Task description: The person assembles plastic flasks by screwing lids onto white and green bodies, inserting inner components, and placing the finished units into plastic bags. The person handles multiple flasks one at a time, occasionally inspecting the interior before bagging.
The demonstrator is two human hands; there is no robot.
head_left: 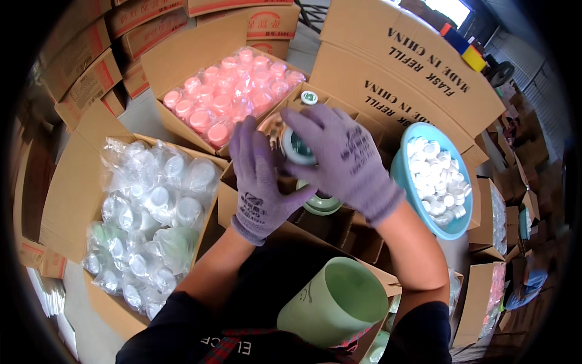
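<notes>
Both my hands wear grey-purple gloves and meet over a divided cardboard carton [324, 224]. My left hand [257, 182] curves around the near-left side of a shiny, mirror-like flask, its thumb stretched below. My right hand [342, 155] is closed over the flask's top, at a pale green ring [297, 148] with a dark opening; motion blurs its fingers. The gloves hide most of the flask. Just below them, a light green round part [322, 205] sits in the carton. A small green-and-white round top [309, 97] shows in a far compartment.
At left stands a carton of bagged clear-white cups [159, 203]; behind it, one of bagged pink cups [221, 94]. A blue basin [405, 176] at right holds white caps [438, 179]. A light green container [333, 301] stands close to my body. Stacked cartons [142, 30] line the back.
</notes>
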